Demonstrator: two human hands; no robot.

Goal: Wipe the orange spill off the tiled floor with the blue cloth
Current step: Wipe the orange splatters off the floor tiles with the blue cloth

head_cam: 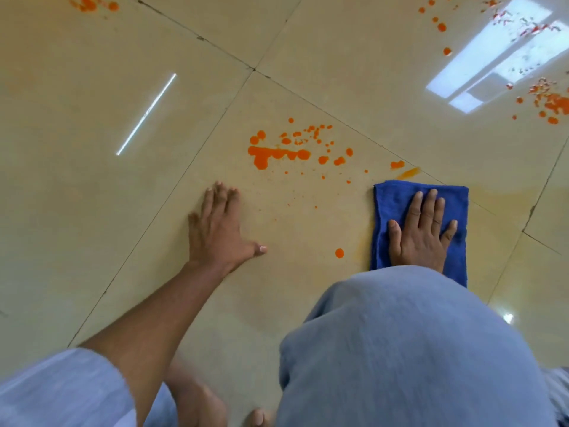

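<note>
Right hand (pixel 421 229) lies flat, fingers spread wide, pressing the folded blue cloth (pixel 397 195) onto the tiled floor (pixel 92 211); it grips nothing, only bears down through the palm. Left hand (pixel 220 224) is also open and flat, planted on bare tile as a prop, well apart from the cloth.

Between the two hands and a little farther out sits the main orange spill (pixel 264 154), a thick blotch with a scatter of drops trailing toward the cloth. One lone drop (pixel 339 253) lies just beside the cloth's left edge. A pale yellowish smear (pixel 408 173) shows just beyond the cloth's far edge, and a faint tint spreads over the tile to its right, which suggests the liquid thins out into a film rather than lifting cleanly.

That is the chief risk: a sideways sweep with a cloth that looks already wet with liquid would likely drag orange across clean tile and into the grout lines. The glossy floor looks slick, so the propping left hand could slide if it meets the small specks near its fingertips. A knee in light trousers (pixel 415 349) hangs close to the cloth's near edge and might pick up stain. Further splashes at the top left (pixel 92 3) and far right (pixel 554 103) lie out of easy reach and could be missed.
</note>
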